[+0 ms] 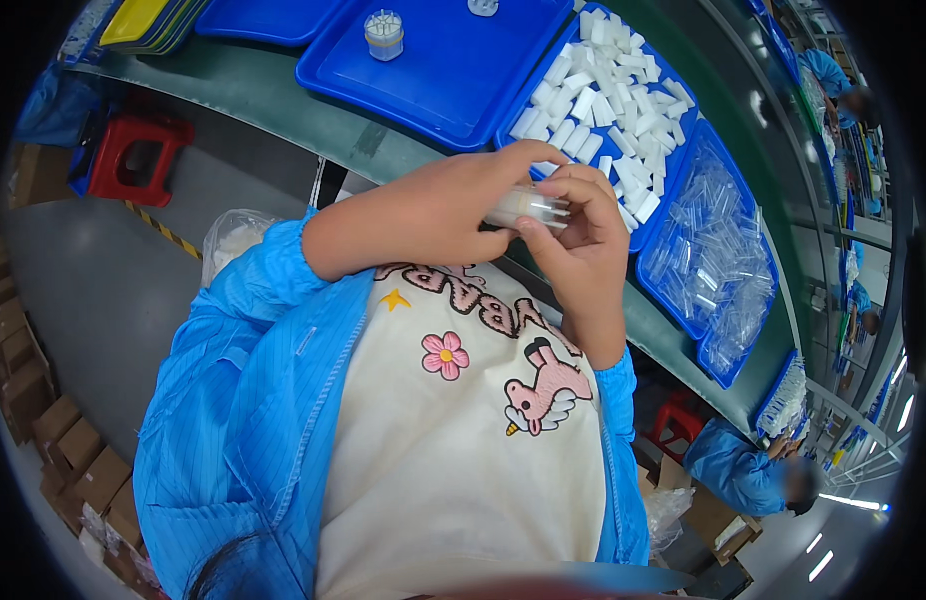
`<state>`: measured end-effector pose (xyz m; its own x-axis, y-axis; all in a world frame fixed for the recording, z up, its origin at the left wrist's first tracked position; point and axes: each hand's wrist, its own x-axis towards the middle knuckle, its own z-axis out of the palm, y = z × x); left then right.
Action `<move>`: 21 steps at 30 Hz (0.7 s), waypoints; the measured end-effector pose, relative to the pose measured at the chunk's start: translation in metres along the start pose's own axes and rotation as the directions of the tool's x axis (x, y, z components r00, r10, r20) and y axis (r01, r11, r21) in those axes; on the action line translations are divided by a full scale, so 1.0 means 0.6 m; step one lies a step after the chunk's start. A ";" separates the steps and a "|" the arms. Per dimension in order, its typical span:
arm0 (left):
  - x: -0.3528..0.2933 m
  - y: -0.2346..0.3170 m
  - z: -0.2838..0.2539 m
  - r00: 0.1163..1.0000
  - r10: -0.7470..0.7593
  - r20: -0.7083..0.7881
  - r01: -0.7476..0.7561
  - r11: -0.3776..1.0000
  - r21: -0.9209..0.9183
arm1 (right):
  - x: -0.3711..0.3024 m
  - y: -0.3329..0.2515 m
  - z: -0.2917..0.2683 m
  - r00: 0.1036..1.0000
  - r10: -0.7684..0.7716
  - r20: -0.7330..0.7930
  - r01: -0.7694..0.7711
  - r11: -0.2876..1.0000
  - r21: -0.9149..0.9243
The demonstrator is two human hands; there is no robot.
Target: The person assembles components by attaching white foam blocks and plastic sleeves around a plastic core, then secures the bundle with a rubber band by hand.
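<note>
Both hands meet just above the near edge of the dark green worktop (283, 100), in front of the person's chest. The left hand (433, 210) is curled around one end of a small clear plastic tube with a pale whitish filling (528, 208), its thumb and fingers closed on it. The right hand (583, 250) holds the other end, fingertips pinched on the tube from above and below, so the tube lies roughly level between the two hands.

Just beyond the hands sits a blue plastic tray heaped with small white plastic blocks (605, 100). To its right, touching it, another blue plastic tray holds a pile of clear empty plastic tubes (708, 260). To the left of the white pieces lies a wide, flat blue tray (453, 80) with a small clear round container with white pieces in it (384, 35) standing on it.

Below the worktop on the left stands a red plastic stool (138, 155) on the grey floor, and brown cardboard boxes (43, 420) line the left rim. At lower right, another person in a blue coat (748, 470) sits well apart.
</note>
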<state>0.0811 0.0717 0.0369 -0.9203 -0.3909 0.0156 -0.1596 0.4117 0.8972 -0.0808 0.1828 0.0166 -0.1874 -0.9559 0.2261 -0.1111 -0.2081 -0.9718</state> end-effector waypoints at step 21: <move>0.004 -0.049 0.043 0.936 0.040 -0.349 -0.318 0.514 -0.796 | 0.017 0.000 0.036 0.948 -0.126 -0.293 0.202 0.949 0.243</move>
<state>0.0743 0.0797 -0.0008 -0.7435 -0.6368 0.2040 0.4952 -0.3194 0.8079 -0.0616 0.1685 0.0177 -0.4498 -0.8187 0.3569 0.0942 -0.4408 -0.8926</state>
